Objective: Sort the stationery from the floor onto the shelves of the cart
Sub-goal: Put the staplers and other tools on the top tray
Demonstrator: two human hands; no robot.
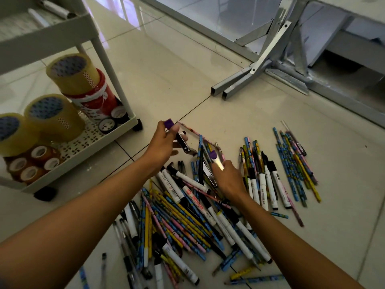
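A person's left hand (164, 140) gripped a purple-capped utility knife (179, 137) above the tiled floor (166, 80), its fingers curled round the handle. The right hand (228, 179) pinched a 2nd purple-capped knife (215, 161) at the edge of a scattered pile of pencils, pens and markers (198, 215). Just left stood the white cart (83, 147), its bottom shelf holding tape rolls (73, 74) of several sizes.
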